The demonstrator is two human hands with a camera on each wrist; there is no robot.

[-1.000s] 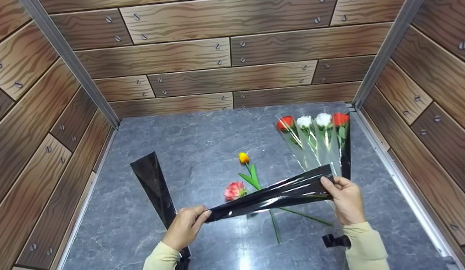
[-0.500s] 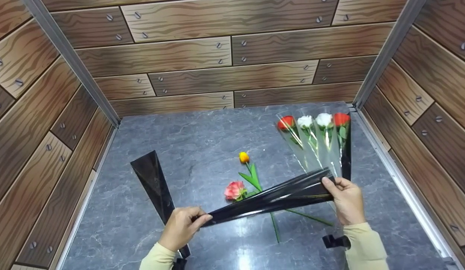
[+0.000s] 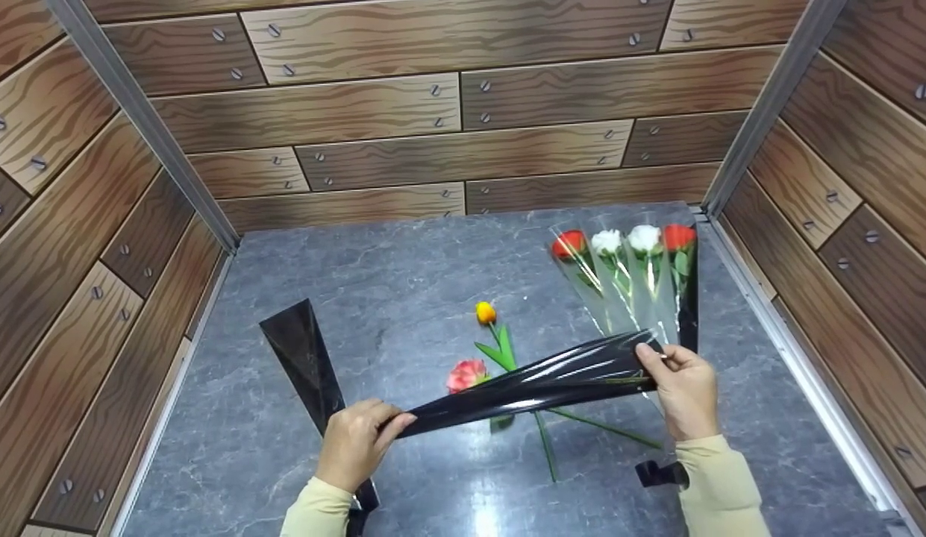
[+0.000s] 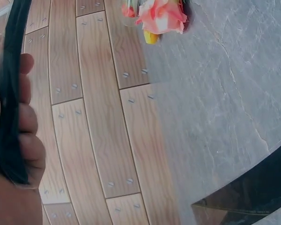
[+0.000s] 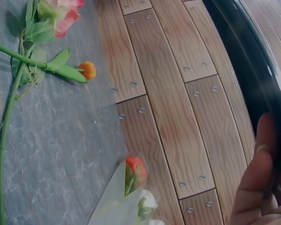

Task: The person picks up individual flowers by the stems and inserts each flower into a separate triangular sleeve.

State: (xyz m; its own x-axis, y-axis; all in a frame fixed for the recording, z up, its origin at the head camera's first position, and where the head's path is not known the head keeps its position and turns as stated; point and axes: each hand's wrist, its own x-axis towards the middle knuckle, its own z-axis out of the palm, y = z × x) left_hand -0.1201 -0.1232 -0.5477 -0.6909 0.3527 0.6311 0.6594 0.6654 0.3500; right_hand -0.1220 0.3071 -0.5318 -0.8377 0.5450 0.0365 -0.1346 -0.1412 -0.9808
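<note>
Stretched between the two hands in the head view is a glossy black flower sleeve (image 3: 537,380), narrow at the left and wide at the right. My left hand (image 3: 358,445) grips its narrow end; in the left wrist view the fingers (image 4: 30,119) curl round it. My right hand (image 3: 680,389) pinches the wide end between thumb and fingers. Beneath the sleeve lie a pink flower (image 3: 467,375) and a yellow-orange tulip (image 3: 486,313) with crossing green stems, partly hidden by it. A second black sleeve (image 3: 302,358) lies flat at the left, its lower part behind the left hand.
Several wrapped roses lie side by side at the back right, among them a red rose (image 3: 569,244) and a white rose (image 3: 645,238). Wood-patterned walls (image 3: 373,112) enclose the grey marbled table (image 3: 373,276) at the back and both sides.
Both hands keep hold of the black sleeve. The right hand has shifted slightly up and left, and the left hand slightly up. The sleeve's folds have changed; the flowers on the table lie still.
</note>
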